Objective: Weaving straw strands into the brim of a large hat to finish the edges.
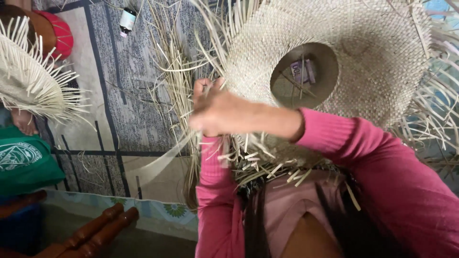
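while r hand [215, 112] grips loose strands, woven straw hat [377, 62] just right

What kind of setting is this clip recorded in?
Likely a home floor used for hand weaving: a half-woven straw hat with loose ends, a bundle of straw strips on a patterned floor mat, and carved wooden furniture legs nearby.
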